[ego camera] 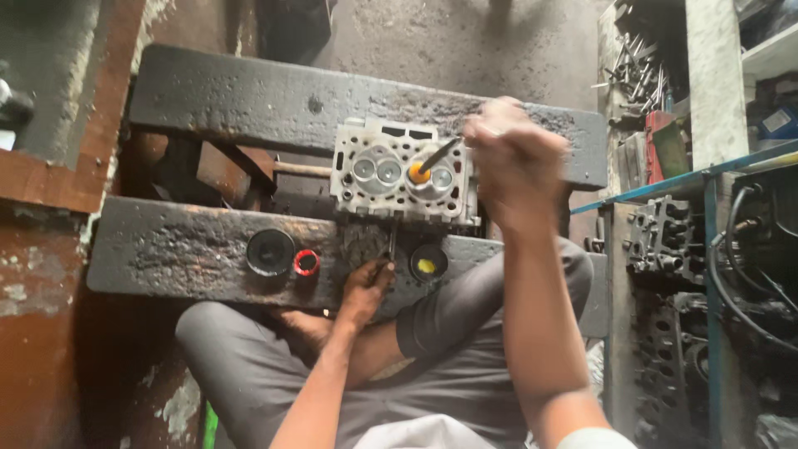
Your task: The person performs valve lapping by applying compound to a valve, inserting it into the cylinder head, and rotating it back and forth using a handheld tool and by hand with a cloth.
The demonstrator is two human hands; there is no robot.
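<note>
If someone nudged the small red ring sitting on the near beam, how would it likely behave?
The red ring looks small and light, so it would probably slide easily. It lies flat, so rolling seems unlikely. The greasy black beam may make it slippery.

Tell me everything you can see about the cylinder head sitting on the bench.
The cylinder head is a pale grey block that looks like cast metal, lying flat with its combustion chambers facing up across two dark, grimy beams. Round valves sit in the recesses, with bolt holes and ports around them. A stick tool with an orange tip presses on one valve, gripped by the right hand, which is blurred. The left hand holds a thin stem just below the head's near edge.
</note>
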